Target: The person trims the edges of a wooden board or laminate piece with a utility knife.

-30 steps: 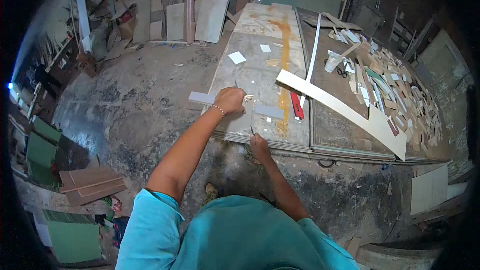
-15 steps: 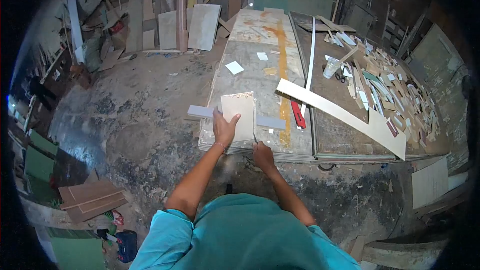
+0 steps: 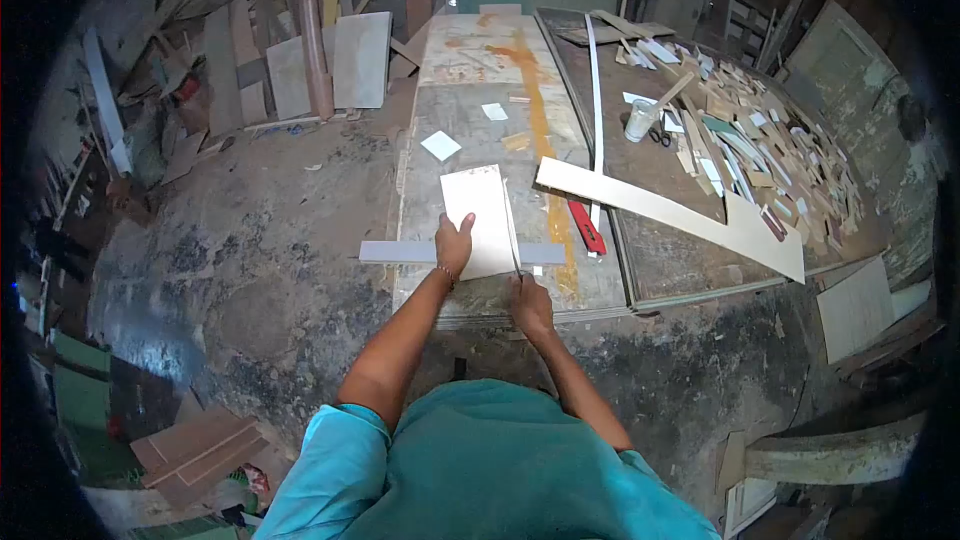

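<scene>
A pale rectangular board (image 3: 492, 225) stands tilted over the worktable (image 3: 420, 292) in front of me. My left hand (image 3: 454, 248) grips its left side, thumb lying across the face. My right hand (image 3: 531, 304) is closed round a slim tool, whose thin dark blade (image 3: 518, 268) meets the board's lower right edge; the handle is hidden in the fist. A narrow sliver runs along the board's right edge. Behind the board, a grey-white strip (image 3: 395, 252) lies crosswise, sticking out on both sides.
Right of the board lie a red-handled tool (image 3: 587, 228) and a long white angled panel (image 3: 650, 207). Farther right are a clear cup (image 3: 641, 121), scissors (image 3: 660, 137) and a heap of offcuts (image 3: 765, 155). Small white squares (image 3: 440, 146) lie beyond the board. Panels (image 3: 362, 60) lean at the back.
My view has shifted slightly. The board leans more to the left at its top, and the curled shavings at its upper edge no longer show. Both hands keep their holds.
</scene>
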The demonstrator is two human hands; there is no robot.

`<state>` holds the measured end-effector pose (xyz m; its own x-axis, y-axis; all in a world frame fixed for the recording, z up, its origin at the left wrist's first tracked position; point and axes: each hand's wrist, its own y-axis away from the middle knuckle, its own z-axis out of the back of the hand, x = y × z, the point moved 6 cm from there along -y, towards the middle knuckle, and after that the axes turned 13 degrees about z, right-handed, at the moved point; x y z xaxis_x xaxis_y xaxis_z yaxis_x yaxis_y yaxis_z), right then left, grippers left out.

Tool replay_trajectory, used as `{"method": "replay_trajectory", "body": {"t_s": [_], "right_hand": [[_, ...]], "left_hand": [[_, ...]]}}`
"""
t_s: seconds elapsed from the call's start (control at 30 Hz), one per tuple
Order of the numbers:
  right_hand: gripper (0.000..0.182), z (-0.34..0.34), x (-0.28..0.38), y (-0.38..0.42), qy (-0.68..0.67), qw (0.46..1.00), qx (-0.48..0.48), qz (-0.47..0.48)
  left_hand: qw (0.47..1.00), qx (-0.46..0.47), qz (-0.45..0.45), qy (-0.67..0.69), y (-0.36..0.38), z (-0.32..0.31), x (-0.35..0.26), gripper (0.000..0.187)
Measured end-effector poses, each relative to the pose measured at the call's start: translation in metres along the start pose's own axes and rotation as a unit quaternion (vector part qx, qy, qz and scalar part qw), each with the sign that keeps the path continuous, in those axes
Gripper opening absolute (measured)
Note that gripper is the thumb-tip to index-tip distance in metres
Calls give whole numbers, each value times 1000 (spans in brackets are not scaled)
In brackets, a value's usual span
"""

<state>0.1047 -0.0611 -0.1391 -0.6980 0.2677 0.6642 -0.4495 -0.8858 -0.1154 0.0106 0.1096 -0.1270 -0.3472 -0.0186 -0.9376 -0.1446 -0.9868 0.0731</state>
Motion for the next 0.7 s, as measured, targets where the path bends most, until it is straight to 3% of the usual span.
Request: {"method": "replay_trajectory", "body": {"t_s": [0.13, 0.33, 0.43, 0.7], "right_hand": [[38, 3, -14, -6, 21, 997, -22, -69], [40, 0, -18, -15, 15, 993, -22, -112], [41, -8, -14, -15, 6, 994, -13, -111], [42, 17, -16, -12, 51, 986, -21, -157]], "left_hand": [[975, 63, 1, -212, -9, -26, 8, 49], [959, 113, 3, -259, -10, -36, 25, 50], [966, 113, 17, -230, -14, -27, 25, 49], [908, 36, -42, -416, 2, -36, -4, 49]]}}
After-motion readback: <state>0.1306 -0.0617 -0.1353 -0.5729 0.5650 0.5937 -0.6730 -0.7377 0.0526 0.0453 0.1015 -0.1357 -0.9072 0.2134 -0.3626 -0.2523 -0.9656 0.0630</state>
